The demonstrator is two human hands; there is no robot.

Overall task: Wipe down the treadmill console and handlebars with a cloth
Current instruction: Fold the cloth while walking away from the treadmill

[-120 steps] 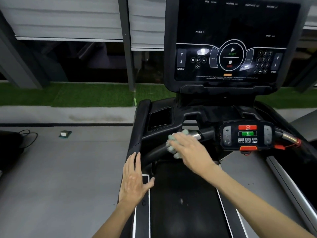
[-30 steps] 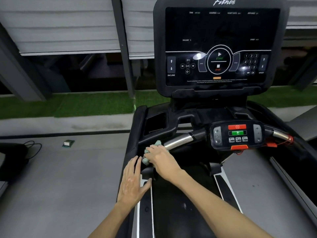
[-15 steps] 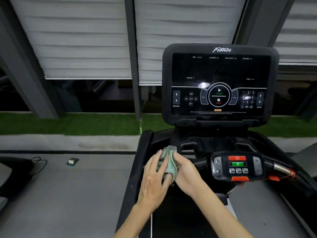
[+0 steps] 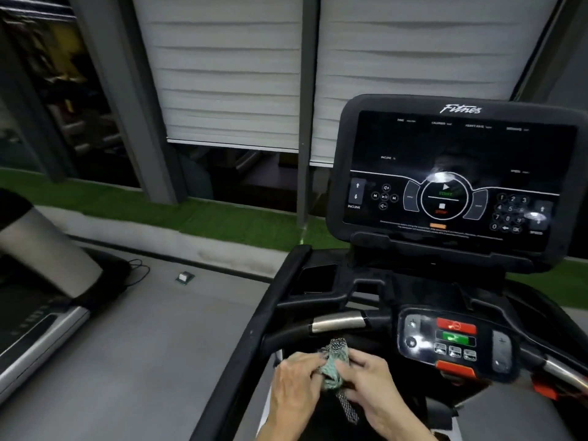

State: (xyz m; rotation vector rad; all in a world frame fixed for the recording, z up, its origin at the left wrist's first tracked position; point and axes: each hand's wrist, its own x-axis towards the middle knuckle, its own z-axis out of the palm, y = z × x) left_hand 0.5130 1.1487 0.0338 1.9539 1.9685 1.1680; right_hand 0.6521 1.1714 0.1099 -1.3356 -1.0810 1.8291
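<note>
A small green mesh cloth (image 4: 334, 367) is bunched between both my hands, low in the view and clear of the treadmill. My left hand (image 4: 294, 385) pinches its left side and my right hand (image 4: 370, 381) grips its right side; a strip of the cloth hangs down between them. Just above them runs the left handlebar (image 4: 339, 323) with its chrome sleeve. The small control pod (image 4: 455, 343) with red and green buttons sits to the right. The big dark console screen (image 4: 455, 183) stands at the upper right.
The treadmill's black left side rail (image 4: 254, 319) runs down to my left hand. Another machine (image 4: 35, 332) and a person's arm (image 4: 47, 249) are at the left edge. A small box (image 4: 184, 277) and a cable lie on the grey floor. Blinds and green turf lie beyond.
My right hand came off the left handlebar with the cloth. My left hand left the side rail and joined it on the cloth. My view swung up and to the left.
</note>
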